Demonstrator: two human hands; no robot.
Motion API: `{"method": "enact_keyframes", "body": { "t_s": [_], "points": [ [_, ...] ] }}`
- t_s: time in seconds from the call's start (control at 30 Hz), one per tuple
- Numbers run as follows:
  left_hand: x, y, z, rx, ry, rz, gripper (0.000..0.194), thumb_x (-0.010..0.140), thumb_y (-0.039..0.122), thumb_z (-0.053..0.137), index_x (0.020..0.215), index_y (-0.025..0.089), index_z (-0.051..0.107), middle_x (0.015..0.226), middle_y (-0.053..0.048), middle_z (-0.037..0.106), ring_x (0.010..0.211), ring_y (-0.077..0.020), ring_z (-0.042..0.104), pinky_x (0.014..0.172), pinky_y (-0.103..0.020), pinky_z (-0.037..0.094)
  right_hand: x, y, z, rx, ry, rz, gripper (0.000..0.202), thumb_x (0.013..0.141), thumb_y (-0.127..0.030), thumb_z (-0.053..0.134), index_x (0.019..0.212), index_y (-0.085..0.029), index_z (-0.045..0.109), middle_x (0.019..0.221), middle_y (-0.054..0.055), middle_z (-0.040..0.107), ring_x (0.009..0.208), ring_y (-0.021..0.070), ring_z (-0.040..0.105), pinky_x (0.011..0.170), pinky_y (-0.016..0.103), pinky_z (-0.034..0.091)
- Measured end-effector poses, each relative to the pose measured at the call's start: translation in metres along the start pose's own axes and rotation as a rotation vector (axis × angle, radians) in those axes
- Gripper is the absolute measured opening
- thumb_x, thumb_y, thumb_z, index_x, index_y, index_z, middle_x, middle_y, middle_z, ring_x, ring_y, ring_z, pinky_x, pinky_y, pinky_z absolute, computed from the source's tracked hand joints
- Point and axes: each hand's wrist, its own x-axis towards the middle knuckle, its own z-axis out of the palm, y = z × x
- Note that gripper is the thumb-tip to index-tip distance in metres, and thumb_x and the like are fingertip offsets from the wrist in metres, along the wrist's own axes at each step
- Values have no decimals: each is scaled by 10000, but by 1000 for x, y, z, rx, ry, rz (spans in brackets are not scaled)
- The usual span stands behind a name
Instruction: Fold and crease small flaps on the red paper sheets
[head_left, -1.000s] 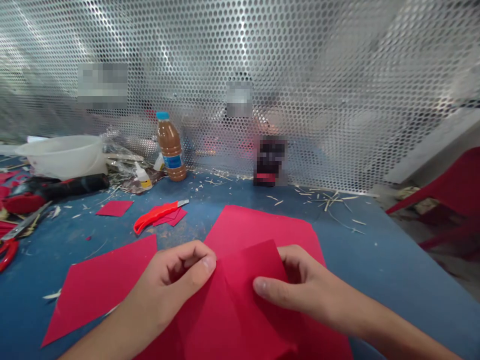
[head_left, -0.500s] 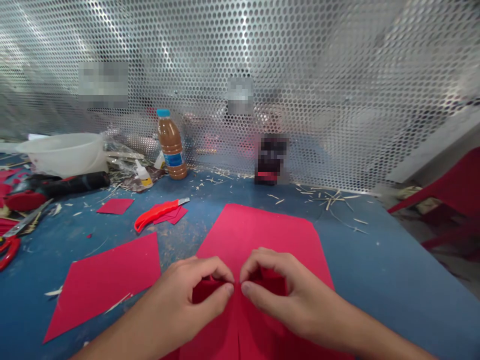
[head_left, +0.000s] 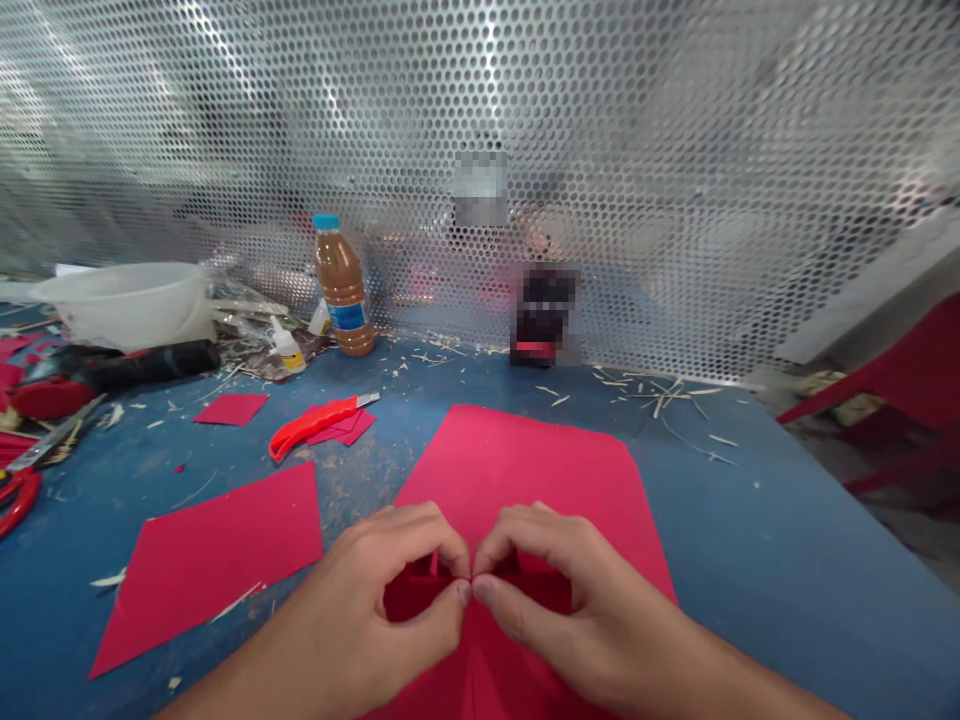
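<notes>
A large red sheet lies on the blue table at the lower middle, with a part of it raised towards me. My left hand pinches the raised red paper between thumb and fingertips. Right beside it, my right hand pinches the same paper, and the fingertips of both hands meet at the middle. The lower part of the paper, with a line running down it, is partly hidden by the hands.
Left of my hands lies another red sheet. Beyond it are a red cutter, small red pieces, scissors, a power tool, a white bowl, a glue bottle and a brown bottle. A perforated metal panel stands behind.
My right hand has shifted slightly left and the fingertips of both hands have come together. The pinched paper is a little lower, and its raised edge shows more between the fingers.
</notes>
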Motion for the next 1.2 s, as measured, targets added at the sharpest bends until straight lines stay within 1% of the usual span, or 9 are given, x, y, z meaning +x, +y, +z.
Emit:
{"method": "enact_keyframes", "body": {
  "t_s": [0.17,0.37,0.53,0.63,0.7,0.8,0.9,1.0,1.2],
  "points": [
    [0,-1,2,-147,20,-32,94,888,192,602,813,235,638,797,40,647,778,-154,573,726,-282,438,-2,-5,1,94,16,30,111,945,-235,635,857,-226,702,853,-25,719,817,163,612,803,332,420],
    [0,3,2,-199,69,-22,109,911,236,610,815,235,662,777,42,652,746,-144,598,714,-276,453,-4,-5,2,103,53,-4,125,968,-252,625,870,-232,699,844,-30,725,800,154,617,823,336,431],
    [-1,-6,-2,-58,54,-76,106,994,342,590,1043,277,659,965,11,696,934,-197,656,828,-326,512,2,4,-2,69,72,21,138,995,-291,611,918,-230,708,875,-4,741,828,173,651,789,328,487],
    [4,-18,-4,150,73,-92,217,1029,322,529,1229,294,610,1079,-21,709,1002,-237,664,870,-396,523,8,19,-6,7,109,34,143,1010,-284,582,1086,-230,690,906,13,728,825,185,666,761,331,536],
    [7,-25,-5,302,100,-42,276,1040,289,514,1310,282,575,1173,-51,702,1077,-266,657,918,-447,516,11,30,-8,-80,188,39,214,1018,-273,553,1214,-233,629,930,17,709,778,188,661,750,358,559],
    [9,-31,-11,525,114,138,253,1063,242,502,1294,259,604,1300,-72,676,1216,-299,614,1016,-504,461,10,39,-8,-339,315,-107,269,997,-207,562,1263,-209,598,1132,92,704,1032,258,657,911,454,539],
    [8,-32,-20,687,53,313,250,1069,168,479,1206,251,671,1257,-49,705,1190,-289,620,1012,-487,438,6,37,-5,-581,190,-326,208,1010,-182,553,1191,-209,653,1197,101,712,1137,294,611,989,492,483],
    [6,-29,-26,775,10,426,279,1058,140,489,1199,245,706,1213,-39,733,1115,-274,640,999,-467,436,4,36,0,-736,55,-476,214,1017,-189,557,1185,-200,689,1176,92,743,1125,296,619,992,473,468],
    [7,-29,-22,860,2,451,296,1075,189,470,1237,205,717,1214,-73,761,1079,-292,674,960,-474,478,7,50,1,-969,164,-455,253,1030,-201,544,1203,-159,723,1032,101,775,988,317,647,900,495,482]
  ]
}}
